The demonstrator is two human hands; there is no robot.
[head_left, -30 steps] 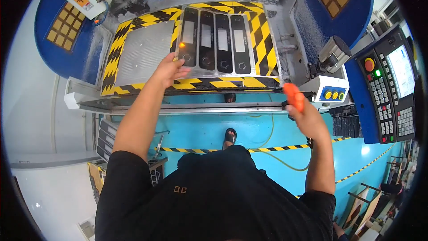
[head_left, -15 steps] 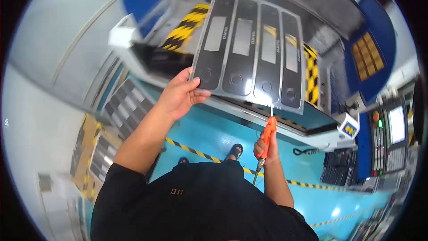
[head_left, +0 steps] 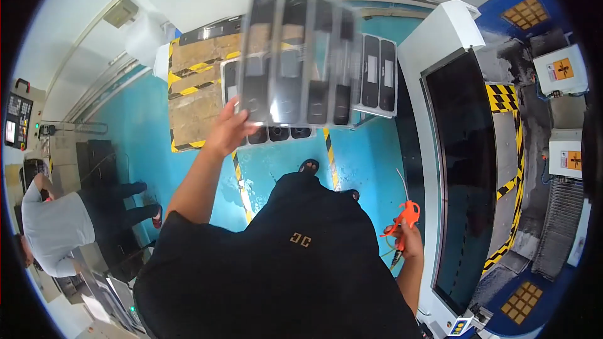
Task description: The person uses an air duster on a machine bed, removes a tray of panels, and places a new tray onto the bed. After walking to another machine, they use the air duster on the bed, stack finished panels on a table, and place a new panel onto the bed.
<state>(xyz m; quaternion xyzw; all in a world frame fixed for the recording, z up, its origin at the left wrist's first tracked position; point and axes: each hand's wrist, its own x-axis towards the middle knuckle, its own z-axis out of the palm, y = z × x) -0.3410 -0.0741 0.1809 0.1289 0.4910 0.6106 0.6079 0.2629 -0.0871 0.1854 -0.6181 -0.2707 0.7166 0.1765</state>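
A clear sheet (head_left: 290, 97) with black panels set in rows is up in front of me, blurred by motion. My left hand (head_left: 227, 130) grips it at its lower left corner, thumb on the face. Low on the right, my right hand (head_left: 409, 240) is closed around an orange air blow gun (head_left: 411, 212). The gun's thin nozzle points up and away from the sheet, and a hose fitting hangs below the hand. Behind the sheet lie similar panel sheets (head_left: 380, 83), partly hidden by it.
Beyond the sheet is a wooden board surface (head_left: 204, 66) edged with yellow-black tape. A machine with a dark door panel (head_left: 465, 169) stands along the right. Far left, another person in a light top (head_left: 59, 220) bends near dark equipment. Striped tape (head_left: 331, 158) runs along the blue floor.
My view has turned left, away from the machine, which now stands on the right. The sheet has come along in my left hand. The air gun has moved away from the sheet's lower edge.
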